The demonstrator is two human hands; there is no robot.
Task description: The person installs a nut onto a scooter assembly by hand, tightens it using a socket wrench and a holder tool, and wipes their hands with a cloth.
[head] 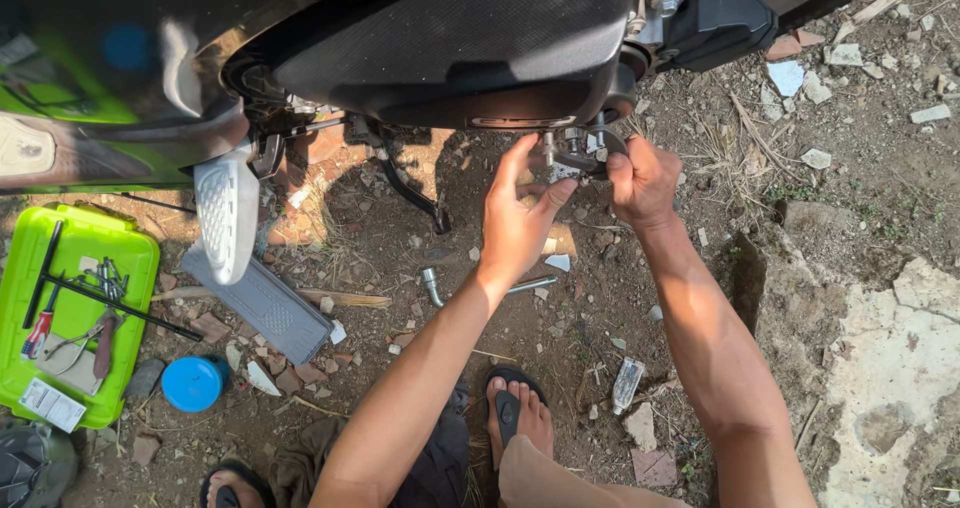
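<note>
Under the scooter's black engine cover (450, 48) | left hand (520, 218) raised, fingers spread, fingertips laid on a small metal fitting (565, 163), nothing clasped | right hand (640, 180) fisted around a wrench (607, 138) at the same fitting | fitting partly shadowed, kind unclear | socket wrench (432, 286) left on dirt.

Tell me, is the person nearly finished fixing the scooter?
Hard to say, probably mid-job. Tools are already out: a green tray holds pliers and a screwdriver, and a bent socket wrench lies on the dirt. In hand now: the left hand touches a bolt under the scooter's black cover, while the right hand grips a small metal part there. The grey footrest panel lies loose on the ground.
</note>
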